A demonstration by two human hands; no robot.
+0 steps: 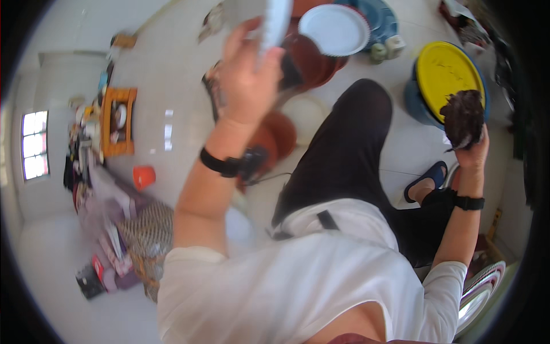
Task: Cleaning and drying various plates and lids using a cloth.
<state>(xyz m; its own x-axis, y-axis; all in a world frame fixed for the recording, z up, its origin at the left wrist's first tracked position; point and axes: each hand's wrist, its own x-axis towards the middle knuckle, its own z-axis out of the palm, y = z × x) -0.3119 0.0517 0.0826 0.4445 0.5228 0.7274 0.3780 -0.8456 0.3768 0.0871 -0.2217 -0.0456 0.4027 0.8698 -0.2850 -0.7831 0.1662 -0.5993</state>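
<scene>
My left hand (250,80) is raised at the top of the view, its fingers closed on the edge of a white plate with a scalloped rim (276,26), tilted nearly edge-on and slightly blurred. On the right, my right hand (476,150) grips a dark brown, rough-surfaced clump (463,119) from below. What the clump is made of I cannot make out. It hangs over the near edge of a yellow round lid (441,66) on a blue bucket (415,100). A second white scalloped plate (334,30) lies on reddish-brown tubs (306,60) in front of me.
Blue basins (385,23) and a small pale green jar (378,53) stand beyond the plate. More brown tubs (281,133) sit below my left forearm. At the far left are a wooden stool (119,148), an orange-red bucket (144,176) and a patterned cloth heap (150,229).
</scene>
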